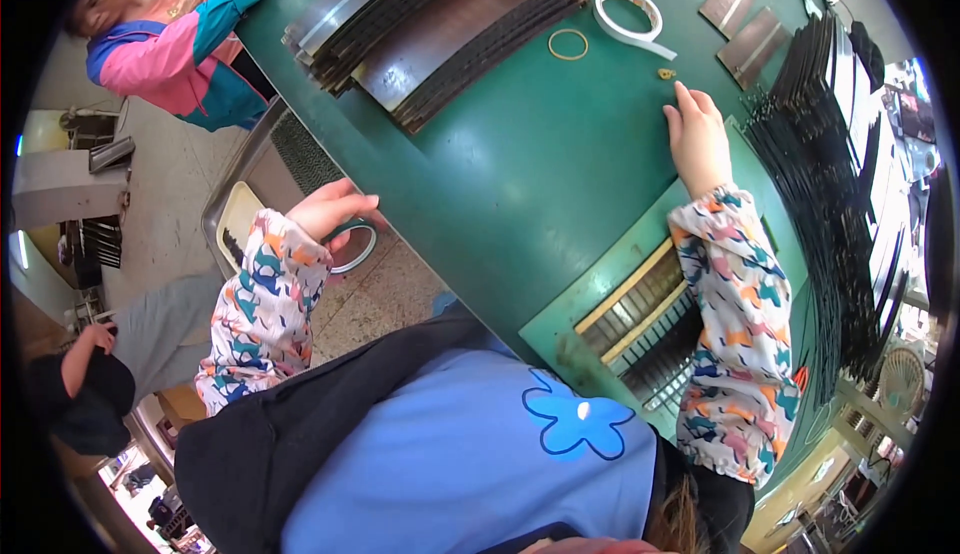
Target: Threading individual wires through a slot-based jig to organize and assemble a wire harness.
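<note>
My left hand (330, 214) is off the table's left edge, its fingers curled at a ring-shaped roll of white tape (373, 247), which it appears to hold. Over the green tabletop (490, 174) my right hand (703, 144) reaches forward with fingers loosely extended and nothing visible in them. Just beyond its fingertips lies a small yellowish piece (667, 74). Another white tape roll (655, 22), its end pulled loose, lies farther off beside a thin yellow rubber band (568, 60). Two dark flat pieces with pale stripes (728, 1) sit to the right.
Stacks of dark curved strips (450, 39) fill the far side of the table. A thick bundle of black strips (810, 154) hangs along the right. Below my right forearm is a green frame with slats (640, 304). A co-worker (180, 44) sits at far left, near a tray (215, 209).
</note>
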Available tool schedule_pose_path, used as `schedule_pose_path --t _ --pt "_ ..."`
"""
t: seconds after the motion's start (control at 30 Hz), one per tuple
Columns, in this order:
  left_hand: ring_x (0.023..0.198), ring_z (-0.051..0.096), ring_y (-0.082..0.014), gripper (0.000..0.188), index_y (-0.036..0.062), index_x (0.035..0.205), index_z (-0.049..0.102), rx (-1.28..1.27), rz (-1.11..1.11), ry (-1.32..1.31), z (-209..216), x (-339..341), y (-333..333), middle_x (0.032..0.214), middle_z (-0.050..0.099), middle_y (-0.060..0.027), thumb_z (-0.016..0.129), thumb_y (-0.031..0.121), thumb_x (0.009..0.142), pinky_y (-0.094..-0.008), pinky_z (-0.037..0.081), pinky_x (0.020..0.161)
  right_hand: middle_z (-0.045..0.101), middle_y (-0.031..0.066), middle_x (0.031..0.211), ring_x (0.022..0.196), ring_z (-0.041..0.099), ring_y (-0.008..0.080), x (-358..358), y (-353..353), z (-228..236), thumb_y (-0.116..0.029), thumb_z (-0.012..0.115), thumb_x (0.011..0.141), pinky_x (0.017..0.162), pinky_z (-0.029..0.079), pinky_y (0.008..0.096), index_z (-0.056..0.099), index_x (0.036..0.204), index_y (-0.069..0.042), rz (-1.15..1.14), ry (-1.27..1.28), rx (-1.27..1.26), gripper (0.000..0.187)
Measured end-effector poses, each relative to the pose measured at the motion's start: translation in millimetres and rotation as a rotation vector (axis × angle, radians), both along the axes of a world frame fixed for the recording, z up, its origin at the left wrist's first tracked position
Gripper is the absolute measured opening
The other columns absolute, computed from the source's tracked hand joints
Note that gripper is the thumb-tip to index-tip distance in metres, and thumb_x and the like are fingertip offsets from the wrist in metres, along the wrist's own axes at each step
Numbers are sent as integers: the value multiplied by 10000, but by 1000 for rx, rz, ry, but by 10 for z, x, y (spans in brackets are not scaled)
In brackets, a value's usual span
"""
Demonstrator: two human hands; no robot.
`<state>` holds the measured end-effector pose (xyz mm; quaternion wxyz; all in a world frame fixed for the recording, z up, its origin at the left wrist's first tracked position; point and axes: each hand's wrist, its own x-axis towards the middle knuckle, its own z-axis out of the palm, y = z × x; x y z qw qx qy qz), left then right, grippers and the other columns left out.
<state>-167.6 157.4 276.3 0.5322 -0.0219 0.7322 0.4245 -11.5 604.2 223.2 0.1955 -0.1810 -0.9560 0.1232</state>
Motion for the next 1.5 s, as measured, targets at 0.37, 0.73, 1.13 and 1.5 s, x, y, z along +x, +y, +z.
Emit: schedule_pose_path --t 0.37,0.73,1.13,1.5 --pt "569 589 -160 479 32 1223 459 38 98 -95 -83 -71 -19 1013 582 -70 711 177 843 -272 477 521 649 152 954 893 642 352 -1120 -250 190 -147 655 854 801 526 422 695 965 -47 178 33 -54 155" --pt "793 632 -169 437 56 1239 514 132 175 -75 -237 -131 -122 1012 627 -68 700 87 844 -315 583 623 681 150 861 683 657 237 -613 -117 828 -136 541 968 621 530 347 521 1063 -21 10 123 -440 150" --pt "689 665 -214 399 32 1216 499 276 117 -104 -328 -169 -194 1063 652 -108 660 75 853 -294 557 580 692 50 858 519 463 46 911 194 3823 -235 471 1034 483 393 176 662 1041 -14 39 837 12 292" --pt "692 638 -217 410 34 1231 491 245 70 -54 -314 -127 -182 1064 590 -104 669 93 866 -316 538 624 693 160 1046 1024 657 295 -131 850 5086 -125 702 782 872 513 367 745 1018 -118 -289 155 1014 240"
